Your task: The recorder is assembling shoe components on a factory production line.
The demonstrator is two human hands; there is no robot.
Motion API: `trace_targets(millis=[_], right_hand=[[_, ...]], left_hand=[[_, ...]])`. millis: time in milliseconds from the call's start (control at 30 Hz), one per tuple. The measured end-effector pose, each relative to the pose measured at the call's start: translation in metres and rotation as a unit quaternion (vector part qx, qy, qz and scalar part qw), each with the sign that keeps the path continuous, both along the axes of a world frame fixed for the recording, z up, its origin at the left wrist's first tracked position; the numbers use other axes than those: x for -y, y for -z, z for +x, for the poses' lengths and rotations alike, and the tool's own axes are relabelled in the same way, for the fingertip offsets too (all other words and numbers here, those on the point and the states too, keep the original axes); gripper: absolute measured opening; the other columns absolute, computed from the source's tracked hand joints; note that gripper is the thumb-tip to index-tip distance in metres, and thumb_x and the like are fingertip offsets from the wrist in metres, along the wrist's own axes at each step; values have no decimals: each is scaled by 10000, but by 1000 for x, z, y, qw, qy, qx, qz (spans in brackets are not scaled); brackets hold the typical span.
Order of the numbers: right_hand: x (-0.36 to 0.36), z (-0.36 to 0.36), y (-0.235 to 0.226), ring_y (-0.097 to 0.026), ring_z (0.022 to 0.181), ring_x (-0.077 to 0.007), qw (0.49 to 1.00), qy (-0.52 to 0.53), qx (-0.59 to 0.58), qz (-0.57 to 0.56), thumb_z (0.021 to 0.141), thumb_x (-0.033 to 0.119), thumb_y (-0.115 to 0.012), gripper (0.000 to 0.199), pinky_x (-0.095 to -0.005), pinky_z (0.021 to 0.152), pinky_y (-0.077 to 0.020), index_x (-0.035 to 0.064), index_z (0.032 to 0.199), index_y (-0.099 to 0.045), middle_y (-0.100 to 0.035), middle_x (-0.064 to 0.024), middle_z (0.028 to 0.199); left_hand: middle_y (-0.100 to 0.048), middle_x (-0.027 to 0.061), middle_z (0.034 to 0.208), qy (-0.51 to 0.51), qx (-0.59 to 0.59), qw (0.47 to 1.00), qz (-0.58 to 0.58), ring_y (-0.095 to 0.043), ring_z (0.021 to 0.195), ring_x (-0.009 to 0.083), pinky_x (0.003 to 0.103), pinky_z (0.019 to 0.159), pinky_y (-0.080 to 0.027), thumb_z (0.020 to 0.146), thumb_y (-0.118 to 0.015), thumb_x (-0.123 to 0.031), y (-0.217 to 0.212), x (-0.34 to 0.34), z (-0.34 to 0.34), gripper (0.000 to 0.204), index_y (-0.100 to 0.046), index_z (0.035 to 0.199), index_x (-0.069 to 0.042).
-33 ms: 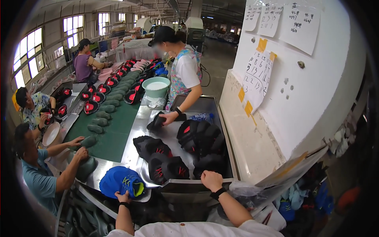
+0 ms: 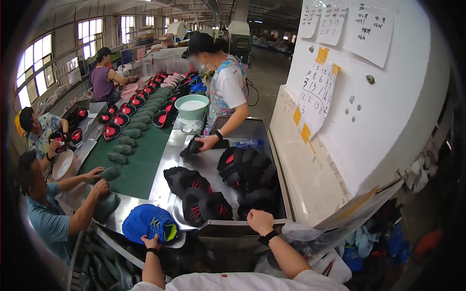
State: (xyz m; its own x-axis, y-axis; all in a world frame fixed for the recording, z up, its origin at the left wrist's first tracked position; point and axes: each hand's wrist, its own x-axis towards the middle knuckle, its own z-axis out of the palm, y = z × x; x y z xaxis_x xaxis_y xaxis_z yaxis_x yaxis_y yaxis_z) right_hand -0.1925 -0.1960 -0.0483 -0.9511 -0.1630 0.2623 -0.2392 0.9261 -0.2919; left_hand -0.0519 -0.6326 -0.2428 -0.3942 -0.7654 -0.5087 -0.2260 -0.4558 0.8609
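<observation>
A blue shoe upper [image 2: 144, 222] with yellow-green lining and laces lies on the metal table at the lower left. My left hand [image 2: 151, 242] grips its near edge between thumb and fingers. Further right, my right hand [image 2: 260, 221] is closed over the near rim of a metal tray [image 2: 286, 201], its fingertips hidden. Just beyond that hand are black shoe uppers [image 2: 257, 201]. More black uppers with red lacing [image 2: 206, 206] lie to its left, and a black pile with red linings [image 2: 245, 165] sits farther back.
Across the tray, a co-worker's hand [image 2: 208, 142] holds a black upper [image 2: 192, 145]. Another co-worker handles a dark green shoe last [image 2: 109, 173] beside the green belt [image 2: 138, 169], which carries rows of lasts and uppers. A basin [image 2: 191, 105] stands beyond; a white wall [image 2: 340, 121] rises at right.
The co-worker's hand across the tray has shifted very slightly with the black upper. My own hands stay in place.
</observation>
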Motion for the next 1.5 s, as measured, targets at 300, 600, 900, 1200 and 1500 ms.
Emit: trace_targets(millis=[300,600,900,1200,1500], right_hand=[[1,1,2,-596,592,-324,1000,-3,-2,2,766,282,-517,209,-440,516,-469,114,669,-597,-616,-113,654],[0,3,-3,-603,604,-320,1000,1,1,11,773,280,-510,214,-436,524,-474,108,689,-606,-624,-111,665],[-9,0,1,-604,591,-316,999,17,-8,28,766,282,-512,221,-429,517,-478,108,669,-609,-622,-110,648],[-3,2,-2,-603,593,-317,1000,8,1,13,750,278,-524,225,-427,532,-476,111,645,-631,-617,-126,635],[8,-2,-4,-624,696,-320,997,-7,79,-6,749,281,-494,255,-413,626,-498,94,733,-667,-643,-144,735]], left_hand=[[-412,129,1099,5,26,999,-19,-478,873,306,501,549,-393,759,-624,-1,-4,0,2,564,-236,1111,-211],[-398,131,1140,-3,0,1000,-2,-464,932,317,541,621,-403,751,-628,2,-5,3,-3,559,-260,1118,-204],[-472,115,966,128,-81,978,-143,-473,857,223,351,769,-425,678,-638,40,-30,51,-33,487,-380,1063,-110],[-476,191,1037,75,67,956,-276,-475,935,294,370,870,-373,732,-648,-109,25,62,-19,479,-370,1112,-25],[-460,187,1091,39,70,862,-501,-479,976,281,370,886,-380,692,-624,-140,-42,-1,-7,477,-431,1118,-47]])
